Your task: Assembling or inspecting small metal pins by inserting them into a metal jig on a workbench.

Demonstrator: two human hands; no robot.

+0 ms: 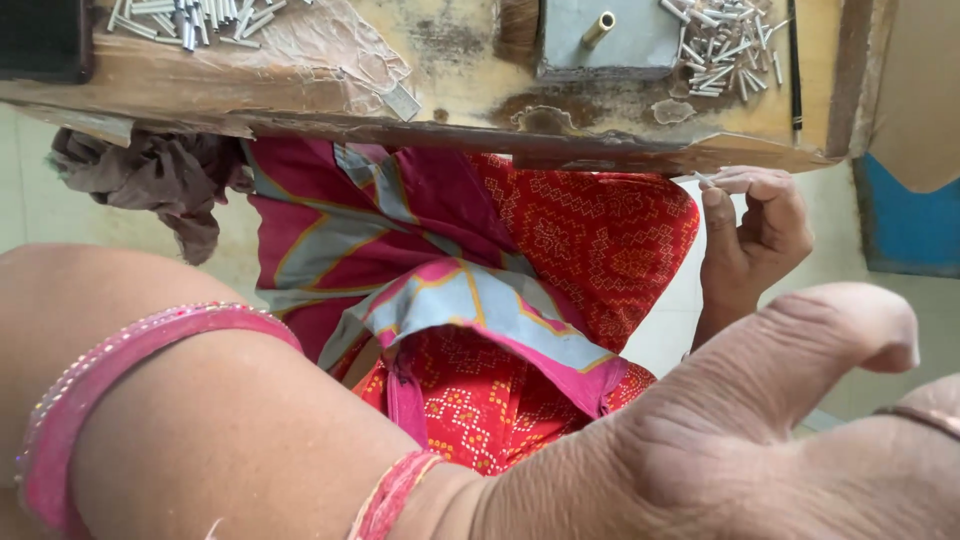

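My left arm crosses the foreground very close to the camera, with pink bangles point(120, 360) on the forearm. My left hand point(760, 430) fills the lower right, thumb stretched out and nothing seen in it; its fingertips run out of frame. My right hand point(755, 240) sits beneath the edge of the wooden workbench point(440, 120), fingers curled around a small thin metal pin point(703, 179) whose tip shows at the fingertips. Below both hands lies my lap in red and pink patterned cloth point(500, 290).
On the bench are two heaps of short metal pins point(725, 45) point(190, 18), a grey metal block point(610, 40) with a brass cylinder point(598, 28), and a black rod point(793, 60). A brown rag point(160, 180) hangs at the left. A blue object point(910, 225) stands at the right.
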